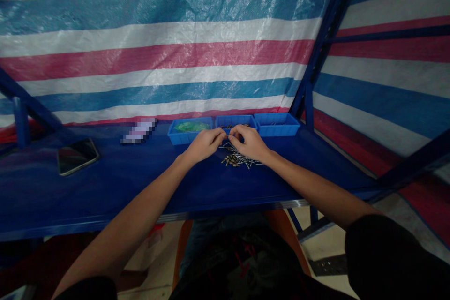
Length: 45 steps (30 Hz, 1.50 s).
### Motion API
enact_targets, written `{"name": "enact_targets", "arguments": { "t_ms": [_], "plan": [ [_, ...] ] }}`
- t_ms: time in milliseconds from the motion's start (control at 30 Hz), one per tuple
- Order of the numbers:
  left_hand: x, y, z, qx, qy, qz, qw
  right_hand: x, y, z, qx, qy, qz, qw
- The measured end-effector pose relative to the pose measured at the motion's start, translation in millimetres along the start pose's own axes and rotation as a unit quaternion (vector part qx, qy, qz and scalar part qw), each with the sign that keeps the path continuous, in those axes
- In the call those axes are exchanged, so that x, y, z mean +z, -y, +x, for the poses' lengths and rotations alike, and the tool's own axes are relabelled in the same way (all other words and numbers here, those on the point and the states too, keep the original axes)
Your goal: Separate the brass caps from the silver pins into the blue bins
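Note:
My left hand and my right hand meet fingertip to fingertip just in front of the blue bins. The fingers of both are pinched closed, and whatever they hold is too small to make out. Under and beside my right hand lies a loose pile of thin silvery metal pins, with brass-coloured pieces at its near left side. The left blue bin holds something green in clear plastic. Small metal parts show in the middle blue bin, partly hidden by my hands. A few thin pieces lie in the right blue bin.
A dark phone lies on the blue table at the left. Near it is a blurred-out flat item. Striped plastic sheeting closes off the back and right, with a blue metal frame post at the right corner.

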<state>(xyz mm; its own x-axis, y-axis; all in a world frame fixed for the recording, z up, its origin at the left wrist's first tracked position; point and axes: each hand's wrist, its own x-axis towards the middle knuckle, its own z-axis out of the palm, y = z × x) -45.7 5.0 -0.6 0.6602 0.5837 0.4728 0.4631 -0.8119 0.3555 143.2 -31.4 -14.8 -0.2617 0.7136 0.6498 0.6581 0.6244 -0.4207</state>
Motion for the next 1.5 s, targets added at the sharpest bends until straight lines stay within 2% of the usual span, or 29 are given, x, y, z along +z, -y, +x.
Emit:
{"name": "enact_targets", "arguments": {
  "t_ms": [200,300,367,433,600,767,867,1033,1100,1233,1333,1433,1500],
  "plan": [
    [-1.2,0,-1,-0.014,-0.031,-0.009,0.999,-6,2,1,-0.003,-0.019,0.006,1.0],
    [-5.7,1,-1,-0.016,-0.038,0.014,0.999,-16,0,5,-0.004,-0.103,0.001,0.995],
    [-8.7,0,-1,-0.023,-0.028,0.039,0.999,-23,-7,9,0.021,-0.172,-0.013,0.985],
    [-10.5,-2,0,-0.032,-0.018,0.061,0.997,-27,-18,14,0.055,-0.207,-0.049,0.976],
    [-8.0,-7,1,-0.017,0.001,0.092,0.996,-28,-38,16,0.106,-0.128,-0.144,0.976],
    [2.6,-3,-1,0.022,0.036,0.063,0.997,-22,-17,12,0.047,-0.103,-0.11,0.987],
    [11.3,4,-3,0.045,0.066,0.058,0.995,-17,-4,10,0.017,-0.064,-0.088,0.994],
    [18.0,12,-4,0.059,0.121,0.097,0.986,-9,-4,6,0.034,-0.003,-0.079,0.996],
    [17.8,11,-4,0.053,0.125,0.106,0.985,-6,-7,5,0.045,0.012,-0.077,0.996],
    [16.8,11,-1,0.035,0.074,0.077,0.994,-2,-8,3,0.037,0.026,-0.079,0.996],
    [15.1,12,3,-0.048,0.001,-0.051,0.998,-1,-8,3,0.022,0.028,-0.074,0.997],
    [12.7,11,6,-0.133,-0.073,-0.205,0.967,1,-7,2,0.003,0.031,-0.07,0.997],
    [12.3,9,7,-0.155,-0.084,-0.287,0.942,2,-6,1,-0.004,0.036,-0.079,0.996]
  ]
}}
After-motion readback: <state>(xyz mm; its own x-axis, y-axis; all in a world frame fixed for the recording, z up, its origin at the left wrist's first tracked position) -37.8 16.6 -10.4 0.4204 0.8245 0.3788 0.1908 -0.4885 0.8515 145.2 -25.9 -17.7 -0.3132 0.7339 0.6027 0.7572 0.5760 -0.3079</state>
